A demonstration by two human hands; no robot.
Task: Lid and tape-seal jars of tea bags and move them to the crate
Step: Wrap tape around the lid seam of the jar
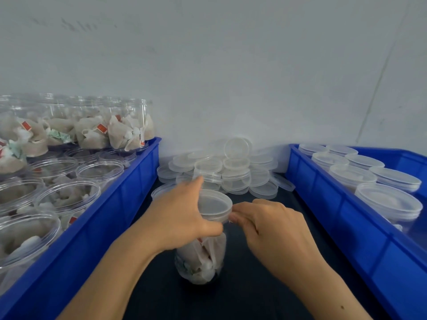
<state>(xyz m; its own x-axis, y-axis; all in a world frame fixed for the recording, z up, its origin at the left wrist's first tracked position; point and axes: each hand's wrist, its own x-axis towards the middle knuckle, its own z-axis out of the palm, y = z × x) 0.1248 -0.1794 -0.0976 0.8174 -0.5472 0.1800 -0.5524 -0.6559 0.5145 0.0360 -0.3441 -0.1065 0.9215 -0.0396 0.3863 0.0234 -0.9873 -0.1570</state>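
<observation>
Tape itself could not be made out; the right hand (275, 225) pinched something unseen at the lid (215, 205) rim, mid-frame. The left hand (182, 215) curled round the neck of the jar (201, 259) (tea bags inside), hiding it. Left crate (111, 218) held open filled jars (92, 125); right crate (342, 215) held lidded jars (388, 202).

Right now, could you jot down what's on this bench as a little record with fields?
centre: jar of tea bags, lid on
left hand: grips the jar just under the lid
right hand: pinches at the lid's rim
left crate: open jars of tea bags
right crate: lidded jars
back: heap of loose lids
surface: dark table
</observation>
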